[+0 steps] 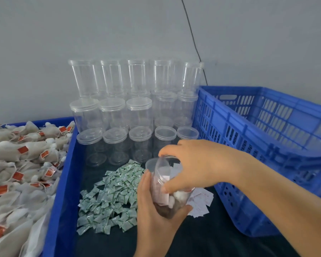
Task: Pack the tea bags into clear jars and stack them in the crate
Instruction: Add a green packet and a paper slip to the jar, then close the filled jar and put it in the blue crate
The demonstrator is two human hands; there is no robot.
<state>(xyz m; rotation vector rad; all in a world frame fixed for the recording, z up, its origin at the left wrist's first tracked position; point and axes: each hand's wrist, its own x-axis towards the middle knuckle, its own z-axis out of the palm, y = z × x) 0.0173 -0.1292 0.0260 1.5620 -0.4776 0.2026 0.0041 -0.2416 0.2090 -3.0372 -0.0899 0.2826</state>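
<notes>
My left hand (154, 214) grips a clear jar (162, 184) from below; the jar is tilted, its open mouth toward the upper left. Tea bags and a white paper slip show inside it. My right hand (191, 164) curls over the jar's upper side, thumb and fingers around its wall. A heap of tea bags (17, 173) with red tags fills a blue tray at the left. Stacked clear jars (128, 112) with lids stand at the back. An open blue crate (267, 145) sits at the right; no jars show inside it.
A pile of small green-and-white sachets (111, 199) lies on the dark cloth in front of the jars. White paper slips (200, 201) lie under my right wrist. The tray's blue wall (63, 182) divides the tea bags from the work area. A black cable (193, 38) runs down the grey wall.
</notes>
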